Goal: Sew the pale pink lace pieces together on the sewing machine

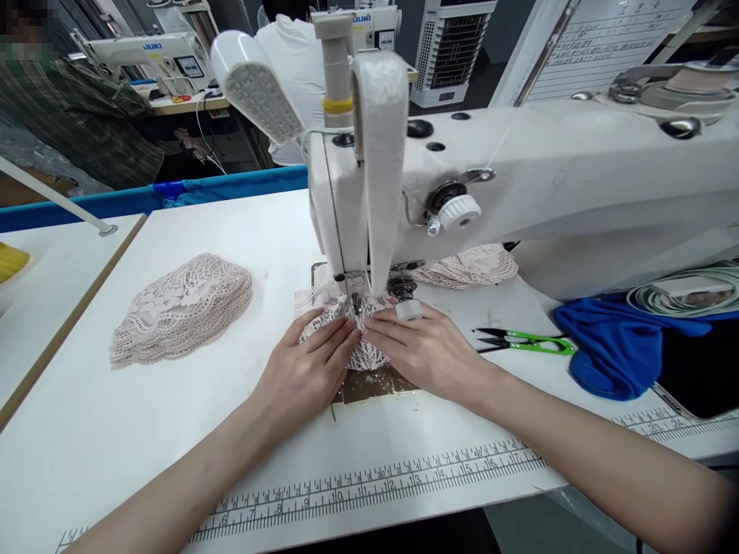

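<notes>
A piece of pale lace point(369, 355) lies under the presser foot point(356, 304) of a white sewing machine point(519, 165). My left hand point(309, 362) rests flat on the lace's left side, its fingers stretched toward the needle area. From the right, my right hand point(424, 346) lies on the lace with fingers extended, their tips close to the foot. Both hands press the lace from above and neither grips it. The lace is partly hidden under the fingers and the machine head.
A stack of lace pieces point(185, 312) sits on the left, another lace stack point(473, 265) behind the needle. Green thread snips point(531, 343), a blue cloth point(615, 350) and a black phone point(701, 365) lie right. A ruler strip point(346, 496) runs along the front edge. Two people are beyond.
</notes>
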The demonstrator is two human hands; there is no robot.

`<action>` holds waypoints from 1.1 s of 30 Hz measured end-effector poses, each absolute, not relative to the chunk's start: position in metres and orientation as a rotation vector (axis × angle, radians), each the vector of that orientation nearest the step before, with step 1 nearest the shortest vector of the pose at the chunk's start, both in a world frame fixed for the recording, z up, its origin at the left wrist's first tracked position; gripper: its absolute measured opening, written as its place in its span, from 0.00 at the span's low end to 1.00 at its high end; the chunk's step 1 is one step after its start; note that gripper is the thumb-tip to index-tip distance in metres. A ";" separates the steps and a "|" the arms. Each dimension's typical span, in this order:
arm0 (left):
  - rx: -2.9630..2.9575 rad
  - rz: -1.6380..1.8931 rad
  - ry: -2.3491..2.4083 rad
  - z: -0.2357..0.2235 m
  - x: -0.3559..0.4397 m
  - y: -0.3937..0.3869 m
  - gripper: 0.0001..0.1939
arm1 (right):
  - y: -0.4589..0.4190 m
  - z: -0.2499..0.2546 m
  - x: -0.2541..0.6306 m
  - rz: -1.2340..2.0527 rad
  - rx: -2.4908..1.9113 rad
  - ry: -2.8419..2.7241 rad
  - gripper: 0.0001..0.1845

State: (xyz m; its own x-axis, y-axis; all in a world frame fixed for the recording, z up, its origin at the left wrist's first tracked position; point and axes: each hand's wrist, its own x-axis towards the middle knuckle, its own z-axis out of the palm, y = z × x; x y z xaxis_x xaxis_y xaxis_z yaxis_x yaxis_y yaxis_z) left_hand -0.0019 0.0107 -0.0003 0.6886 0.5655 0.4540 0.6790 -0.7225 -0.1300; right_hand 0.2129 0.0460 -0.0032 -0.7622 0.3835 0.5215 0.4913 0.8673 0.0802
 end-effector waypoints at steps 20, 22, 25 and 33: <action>-2.595 -0.597 -0.990 -0.002 -0.005 0.016 0.15 | 0.048 -0.002 0.211 -0.361 -0.638 -2.534 0.13; -2.583 -0.594 -0.993 -0.002 -0.005 0.018 0.15 | 0.049 -0.002 0.211 -0.360 -0.658 -2.553 0.14; -2.559 -0.579 -1.001 -0.001 -0.004 0.016 0.14 | 0.048 -0.003 0.211 -0.354 -0.700 -2.546 0.15; -2.575 -0.583 -1.031 0.003 0.001 0.001 0.13 | 0.038 -0.003 0.211 -0.153 -0.773 -2.449 0.17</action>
State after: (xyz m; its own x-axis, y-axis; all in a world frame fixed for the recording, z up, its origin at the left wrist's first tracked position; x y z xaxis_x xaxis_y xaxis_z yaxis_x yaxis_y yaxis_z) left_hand 0.0015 0.0010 0.0032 0.6592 0.5830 0.4749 0.7076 -0.6947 -0.1292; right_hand 0.2106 0.0375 -0.0034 -0.6762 0.4951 0.5456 0.5592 0.8270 -0.0574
